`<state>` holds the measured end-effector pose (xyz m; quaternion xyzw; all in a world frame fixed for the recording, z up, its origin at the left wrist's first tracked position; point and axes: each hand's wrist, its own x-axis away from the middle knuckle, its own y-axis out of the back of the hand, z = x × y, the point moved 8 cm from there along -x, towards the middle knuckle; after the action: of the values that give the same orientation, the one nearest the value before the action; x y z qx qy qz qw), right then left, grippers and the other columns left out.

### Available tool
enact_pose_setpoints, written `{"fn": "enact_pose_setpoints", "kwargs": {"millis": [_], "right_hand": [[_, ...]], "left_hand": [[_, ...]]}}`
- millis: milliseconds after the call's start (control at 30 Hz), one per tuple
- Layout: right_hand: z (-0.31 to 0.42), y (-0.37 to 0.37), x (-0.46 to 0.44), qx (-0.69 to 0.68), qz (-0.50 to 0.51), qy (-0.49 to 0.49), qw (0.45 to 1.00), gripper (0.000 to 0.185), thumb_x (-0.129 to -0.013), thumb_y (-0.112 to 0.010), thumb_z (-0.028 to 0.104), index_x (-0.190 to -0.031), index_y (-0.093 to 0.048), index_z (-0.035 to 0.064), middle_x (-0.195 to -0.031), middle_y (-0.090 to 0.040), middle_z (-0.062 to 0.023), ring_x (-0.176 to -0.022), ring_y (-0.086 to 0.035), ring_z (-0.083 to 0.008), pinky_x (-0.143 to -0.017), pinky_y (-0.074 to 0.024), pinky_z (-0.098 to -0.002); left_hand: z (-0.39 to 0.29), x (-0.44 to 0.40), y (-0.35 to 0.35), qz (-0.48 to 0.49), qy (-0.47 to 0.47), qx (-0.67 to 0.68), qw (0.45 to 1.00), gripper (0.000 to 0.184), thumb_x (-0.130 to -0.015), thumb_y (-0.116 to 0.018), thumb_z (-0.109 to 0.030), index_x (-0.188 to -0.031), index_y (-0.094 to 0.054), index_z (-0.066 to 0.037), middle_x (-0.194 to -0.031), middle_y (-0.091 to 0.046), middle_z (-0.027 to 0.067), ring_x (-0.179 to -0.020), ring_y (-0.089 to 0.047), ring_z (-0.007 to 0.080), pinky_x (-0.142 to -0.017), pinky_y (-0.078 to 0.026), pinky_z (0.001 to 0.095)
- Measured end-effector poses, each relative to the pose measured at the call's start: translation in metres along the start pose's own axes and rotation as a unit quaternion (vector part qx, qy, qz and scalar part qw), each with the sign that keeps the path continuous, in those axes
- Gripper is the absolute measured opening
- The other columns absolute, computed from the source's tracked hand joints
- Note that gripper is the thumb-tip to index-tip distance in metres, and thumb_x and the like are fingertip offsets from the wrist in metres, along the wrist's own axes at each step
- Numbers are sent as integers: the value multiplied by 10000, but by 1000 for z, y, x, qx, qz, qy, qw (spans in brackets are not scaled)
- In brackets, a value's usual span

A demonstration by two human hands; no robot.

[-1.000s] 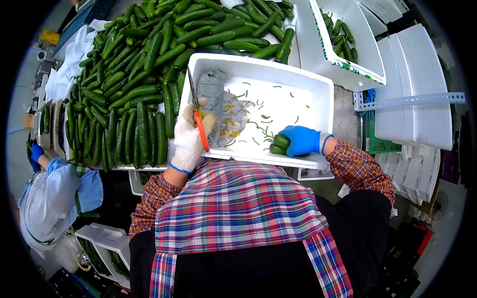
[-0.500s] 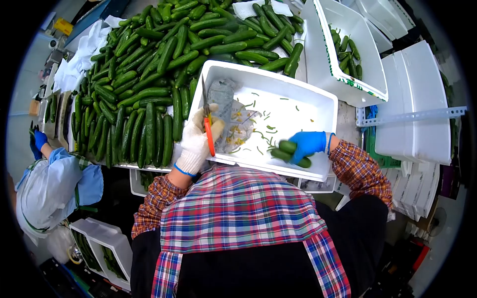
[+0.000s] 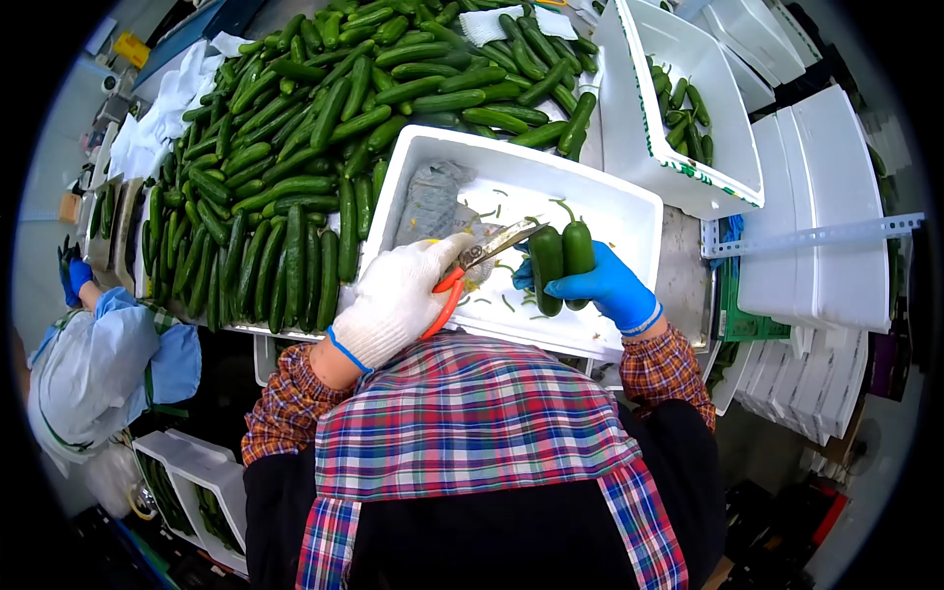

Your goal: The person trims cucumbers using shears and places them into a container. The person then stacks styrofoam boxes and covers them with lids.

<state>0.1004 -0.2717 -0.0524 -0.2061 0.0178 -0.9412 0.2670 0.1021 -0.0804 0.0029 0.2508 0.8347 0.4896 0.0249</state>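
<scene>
In a white knitted glove, my left hand (image 3: 393, 295) is closed around orange-handled scissors (image 3: 451, 295). Their blades point right, with the tips at the stem end of the nearer of two cucumbers. My right hand (image 3: 615, 290), in a blue glove, grips this cucumber (image 3: 547, 265) and a second cucumber (image 3: 578, 251) side by side, both upright with stem ends up. A curved stem sticks up from the second one. Both hands are over a white foam box (image 3: 531, 147), in which cut stem pieces and a grey bundle (image 3: 429, 202) lie.
A large heap of cucumbers (image 3: 285, 147) covers the table behind and left of the box. Another foam box (image 3: 678, 162) with some cucumbers stands at the back right, near stacked white boxes (image 3: 826, 206). At far left, a co-worker's blue-gloved hand (image 3: 77, 277) shows.
My right hand has raised the cucumbers from low in the box and turned them upright, moving slightly left. The scissors have swung from pointing away to pointing right, toward the cucumbers.
</scene>
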Motion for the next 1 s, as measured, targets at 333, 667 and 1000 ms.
{"fn": "enact_pose_setpoints", "kwargs": {"millis": [333, 667, 1000], "right_hand": [[0, 17, 6, 177, -189, 70, 963, 468, -720, -739, 149, -1156, -617, 29, -1001, -677, -94, -859, -647, -177, -786, -516, -309], [29, -2, 12, 319, -227, 158, 906, 474, -725, -695, 115, -1191, -613, 87, -1029, -661, -154, -913, -662, -283, -811, -520, -341], [-7, -11, -7, -406, -6, 63, 912, 595, -810, -572, 98, -1363, -391, -28, -1218, -554, -156, -1133, -556, -293, -1001, -442, -423]], "left_hand": [[9, 9, -12, 45, 21, 1, 999, 454, -863, -572, -167, -1305, -486, -108, -956, -653, 178, -861, -635, 361, -746, -524, 413], [-11, 10, -12, 72, 2, -27, 997, 454, -849, -599, -196, -1286, -503, -117, -928, -650, 180, -834, -639, 357, -726, -526, 425], [18, -1, -16, -37, 79, 420, 903, 435, -814, -670, -115, -1219, -546, -13, -834, -606, 34, -715, -561, 85, -617, -460, 224]]}}
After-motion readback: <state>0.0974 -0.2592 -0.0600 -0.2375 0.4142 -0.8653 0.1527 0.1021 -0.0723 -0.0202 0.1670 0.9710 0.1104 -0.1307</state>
